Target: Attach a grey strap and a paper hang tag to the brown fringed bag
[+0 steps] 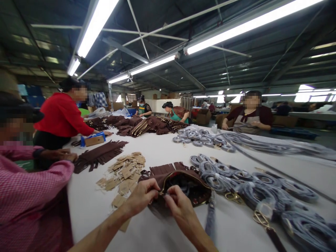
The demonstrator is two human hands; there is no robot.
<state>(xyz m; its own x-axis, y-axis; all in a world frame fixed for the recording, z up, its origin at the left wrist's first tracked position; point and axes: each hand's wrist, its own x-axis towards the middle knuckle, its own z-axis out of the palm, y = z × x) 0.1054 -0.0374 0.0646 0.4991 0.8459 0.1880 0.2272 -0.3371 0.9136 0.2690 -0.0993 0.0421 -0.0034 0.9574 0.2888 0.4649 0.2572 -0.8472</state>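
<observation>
A brown fringed leather bag [181,185] lies on the white-covered table [162,231] right in front of me, its brass-toothed zip open on a dark lining. My left hand [141,196] pinches the zip edge at the bag's left end. My right hand [180,206] grips the near edge of the opening, its fingertips at the mouth. A grey strap [210,220] hangs from the bag's right side towards me. Part of the bag's near side is hidden behind my hands.
Paper hang tags with strings [124,171] lie left of the bag, beside a fringed brown piece [97,155]. Coiled grey straps with brass clips [252,185] fill the right. Several co-workers sit around the table, one hand [65,154] at the left, with more brown bags [136,126] farther along.
</observation>
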